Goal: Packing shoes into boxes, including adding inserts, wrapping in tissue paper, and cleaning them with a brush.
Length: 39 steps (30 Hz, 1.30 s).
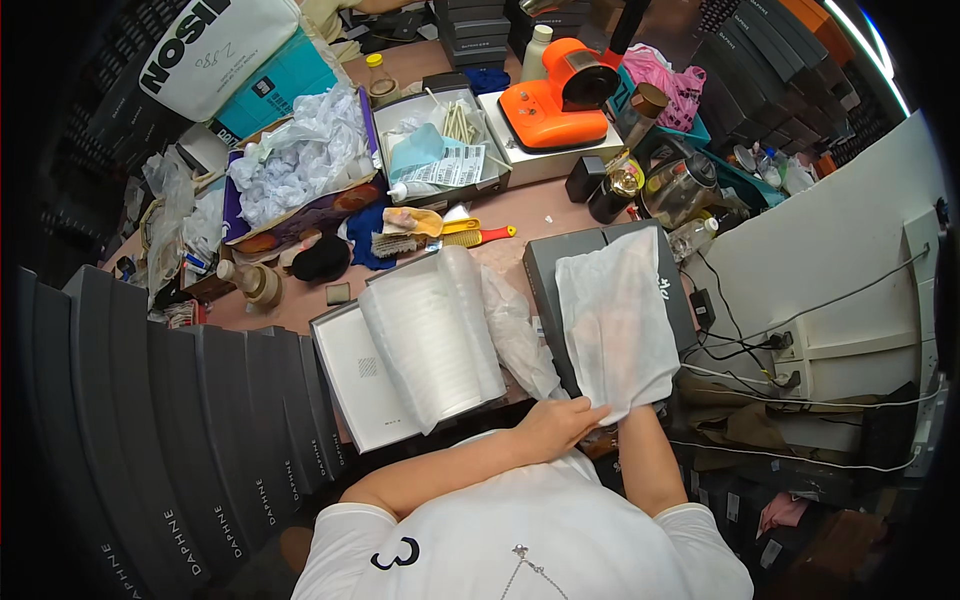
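Observation:
A thin white dust bag [622,290] lies over a dark grey shoebox [545,275]. My right hand is inside the bag up to its wrist [643,425]. It shows only as a faint skin-toned shape through the cloth, so its fingers cannot be made out. At the bag's near edge, my left hand [560,428] is closed, pinching the opening. To the left, an open white box lid or tray [350,375] carries a stack of white foam sheets [430,340]. Crumpled white tissue or plastic [518,335] lies between that stack and the shoebox.
Tall stacks of grey shoeboxes [175,420] rise at the left. Further back are a carton of crumpled white paper [310,150], a tray of sticks [455,130], brushes [470,237] and an orange machine [560,100]. Cables [740,330] hang by the right-hand white panel [830,260].

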Each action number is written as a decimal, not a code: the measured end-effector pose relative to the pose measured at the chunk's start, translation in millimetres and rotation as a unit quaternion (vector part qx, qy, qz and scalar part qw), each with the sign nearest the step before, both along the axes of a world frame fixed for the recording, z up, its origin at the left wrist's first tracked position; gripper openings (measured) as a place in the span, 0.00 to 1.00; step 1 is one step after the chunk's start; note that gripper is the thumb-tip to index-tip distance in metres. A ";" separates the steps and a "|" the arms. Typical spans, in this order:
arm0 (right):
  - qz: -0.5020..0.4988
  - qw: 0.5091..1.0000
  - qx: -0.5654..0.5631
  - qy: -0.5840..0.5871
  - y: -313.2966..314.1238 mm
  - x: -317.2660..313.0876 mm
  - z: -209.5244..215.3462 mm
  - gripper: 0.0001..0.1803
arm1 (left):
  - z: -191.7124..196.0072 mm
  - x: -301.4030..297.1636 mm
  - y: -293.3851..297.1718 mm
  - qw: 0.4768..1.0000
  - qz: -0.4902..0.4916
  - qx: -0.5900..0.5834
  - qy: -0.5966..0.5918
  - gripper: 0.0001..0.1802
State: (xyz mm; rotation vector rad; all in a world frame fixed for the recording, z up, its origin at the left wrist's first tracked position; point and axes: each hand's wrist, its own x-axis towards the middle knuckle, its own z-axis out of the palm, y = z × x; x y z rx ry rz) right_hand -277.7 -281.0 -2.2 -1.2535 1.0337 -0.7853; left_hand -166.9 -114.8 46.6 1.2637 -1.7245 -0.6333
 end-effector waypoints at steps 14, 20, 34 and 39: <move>0.351 0.810 -0.321 0.343 53.8 65.6 3.6 0.31 | -145.2 105.5 40.8 0.864 0.263 0.282 -0.325 0.09; 0.318 0.812 -0.293 0.393 50.9 99.5 -89.2 0.39 | -111.0 115.7 53.8 0.928 0.286 0.192 -0.145 0.13; 0.405 0.911 0.026 -0.077 88.1 185.8 47.0 0.35 | -145.8 71.9 191.3 0.342 0.328 0.326 0.818 0.28; 0.542 0.786 -0.143 0.260 111.3 178.3 -69.7 0.28 | -184.3 54.9 189.8 0.332 0.347 0.240 0.844 0.19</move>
